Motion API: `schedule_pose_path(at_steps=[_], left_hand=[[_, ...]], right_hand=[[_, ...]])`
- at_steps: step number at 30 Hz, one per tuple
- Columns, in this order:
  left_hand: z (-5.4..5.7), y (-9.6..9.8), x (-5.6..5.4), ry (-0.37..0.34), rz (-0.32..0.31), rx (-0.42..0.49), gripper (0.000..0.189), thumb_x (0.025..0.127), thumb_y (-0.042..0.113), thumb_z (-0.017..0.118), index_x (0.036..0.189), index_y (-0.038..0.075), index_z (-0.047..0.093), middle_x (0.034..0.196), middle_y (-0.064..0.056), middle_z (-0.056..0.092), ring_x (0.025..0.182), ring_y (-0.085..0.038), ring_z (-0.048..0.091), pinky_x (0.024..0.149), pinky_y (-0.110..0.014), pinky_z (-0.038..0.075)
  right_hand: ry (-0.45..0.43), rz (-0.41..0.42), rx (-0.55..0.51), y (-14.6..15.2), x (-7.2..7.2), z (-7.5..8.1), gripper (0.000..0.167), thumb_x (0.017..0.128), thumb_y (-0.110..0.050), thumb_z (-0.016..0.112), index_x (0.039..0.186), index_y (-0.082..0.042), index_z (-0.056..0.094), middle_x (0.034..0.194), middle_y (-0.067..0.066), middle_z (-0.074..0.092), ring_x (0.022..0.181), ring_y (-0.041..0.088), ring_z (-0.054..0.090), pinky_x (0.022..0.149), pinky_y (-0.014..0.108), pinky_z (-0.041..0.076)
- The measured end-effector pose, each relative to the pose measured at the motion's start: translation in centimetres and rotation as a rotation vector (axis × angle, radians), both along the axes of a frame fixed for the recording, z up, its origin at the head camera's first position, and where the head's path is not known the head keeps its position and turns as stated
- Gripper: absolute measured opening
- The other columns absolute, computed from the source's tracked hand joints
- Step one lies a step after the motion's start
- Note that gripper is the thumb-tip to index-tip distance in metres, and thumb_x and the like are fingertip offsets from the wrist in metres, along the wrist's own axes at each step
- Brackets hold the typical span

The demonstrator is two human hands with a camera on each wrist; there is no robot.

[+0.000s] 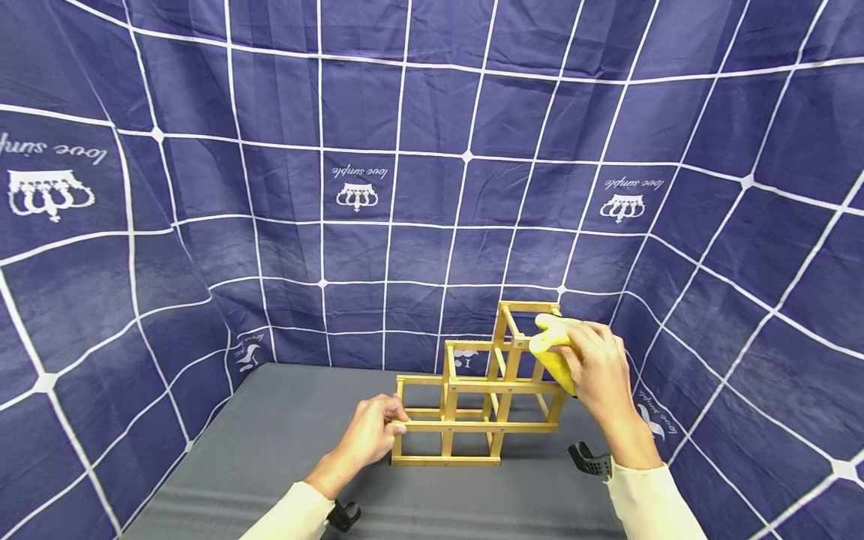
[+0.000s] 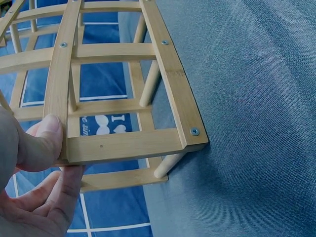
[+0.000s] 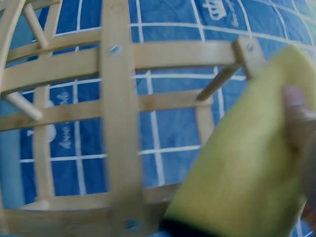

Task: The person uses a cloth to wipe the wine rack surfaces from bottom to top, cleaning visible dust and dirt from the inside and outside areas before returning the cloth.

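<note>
A stepped wooden rack (image 1: 472,427) of light slats and dowels, joined with screws, stands on the grey surface. At its low left end my left hand (image 1: 375,429) pinches a corner, thumb on the upper slat (image 2: 57,98) and fingers beneath. My right hand (image 1: 597,366) grips a bunched yellow cloth (image 1: 556,360) beside the rack's tall right end. In the right wrist view the cloth (image 3: 247,163) covers part of the frame's right side, its dark edge low down, and my right thumb (image 3: 296,111) presses on it.
Dark blue fabric with white grid lines (image 1: 432,187) hangs behind and on both sides. A grey cloth-like surface (image 1: 283,427) lies under the rack. Black straps (image 1: 590,459) are around both wrists.
</note>
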State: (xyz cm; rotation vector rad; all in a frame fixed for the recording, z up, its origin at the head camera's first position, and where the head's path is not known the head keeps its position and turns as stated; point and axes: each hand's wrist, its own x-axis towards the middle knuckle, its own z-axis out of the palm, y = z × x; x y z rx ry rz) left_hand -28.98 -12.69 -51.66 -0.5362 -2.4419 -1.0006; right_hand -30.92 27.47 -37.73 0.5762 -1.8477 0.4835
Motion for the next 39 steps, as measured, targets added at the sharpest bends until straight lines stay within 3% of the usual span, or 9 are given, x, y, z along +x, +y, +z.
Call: schedule_pose_path(at_steps=[4,11,17,23,28,33,36,39], left_hand=[[-0.1,0.1,0.1,-0.001,0.005,-0.009,0.034,0.084,-0.009,0.097,0.082,0.017,0.076,0.099,-0.004,0.080,0.083,-0.017,0.081,0.077,-0.026,0.069],[0.1,-0.1,-0.2,0.037,0.014,-0.021,0.035,0.082,-0.010,0.097,0.081,0.018,0.075,0.096,-0.003,0.079,0.083,-0.017,0.079,0.077,-0.027,0.069],[0.3,-0.1,-0.2,0.063,0.013,-0.020,0.037,0.079,-0.011,0.098,0.080,0.018,0.074,0.095,-0.004,0.080,0.082,-0.020,0.081,0.076,-0.028,0.069],[0.3,-0.1,-0.2,0.020,0.016,-0.028,0.036,0.081,-0.009,0.097,0.081,0.019,0.075,0.092,-0.001,0.077,0.080,-0.012,0.075,0.074,-0.024,0.064],[0.1,0.0,-0.3,0.010,0.012,-0.034,0.036,0.083,-0.009,0.097,0.081,0.019,0.075,0.091,0.001,0.075,0.080,-0.010,0.074,0.074,-0.023,0.064],[0.0,0.1,-0.7,0.021,0.002,-0.023,0.035,0.082,-0.010,0.096,0.083,0.018,0.076,0.096,-0.002,0.078,0.082,-0.015,0.078,0.075,-0.025,0.065],[0.0,-0.1,-0.9,0.006,0.019,-0.020,0.034,0.083,-0.012,0.094,0.083,0.018,0.076,0.100,-0.005,0.081,0.087,-0.020,0.082,0.078,-0.027,0.068],[0.0,-0.6,-1.4,0.005,0.053,-0.008,0.035,0.083,-0.014,0.094,0.083,0.017,0.077,0.105,-0.009,0.084,0.092,-0.023,0.084,0.081,-0.030,0.071]], right_hand=[[-0.078,-0.017,0.200,-0.7,0.5,1.0,0.036,0.089,-0.010,0.092,0.124,-0.007,0.082,0.118,0.015,0.085,0.115,0.046,0.073,0.094,0.066,0.053],[-0.135,-0.018,0.404,-2.6,0.6,2.7,0.032,0.094,-0.018,0.089,0.123,-0.009,0.077,0.113,0.010,0.084,0.112,0.037,0.077,0.101,0.061,0.058],[-0.154,-0.045,0.433,-3.1,0.4,2.9,0.027,0.096,-0.017,0.087,0.118,-0.008,0.075,0.107,0.009,0.081,0.107,0.035,0.074,0.097,0.058,0.058],[-0.163,-0.055,0.446,-1.8,0.1,2.9,0.025,0.098,-0.019,0.086,0.118,-0.008,0.075,0.111,0.010,0.080,0.105,0.036,0.071,0.100,0.062,0.058],[-0.115,-0.052,0.388,0.4,0.2,2.6,0.031,0.092,-0.010,0.091,0.120,-0.007,0.077,0.114,0.012,0.082,0.109,0.039,0.073,0.092,0.064,0.059],[-0.041,0.033,0.265,2.0,0.3,2.0,0.036,0.087,0.009,0.087,0.120,0.001,0.077,0.112,0.019,0.080,0.108,0.046,0.072,0.088,0.061,0.057],[-0.026,0.073,0.121,2.5,0.4,1.3,0.034,0.088,0.017,0.082,0.120,0.007,0.076,0.110,0.023,0.079,0.104,0.044,0.071,0.092,0.049,0.055],[-0.050,0.069,-0.072,3.1,0.6,0.5,0.030,0.092,0.018,0.081,0.120,0.009,0.077,0.107,0.024,0.078,0.096,0.024,0.067,0.090,0.027,0.050]])
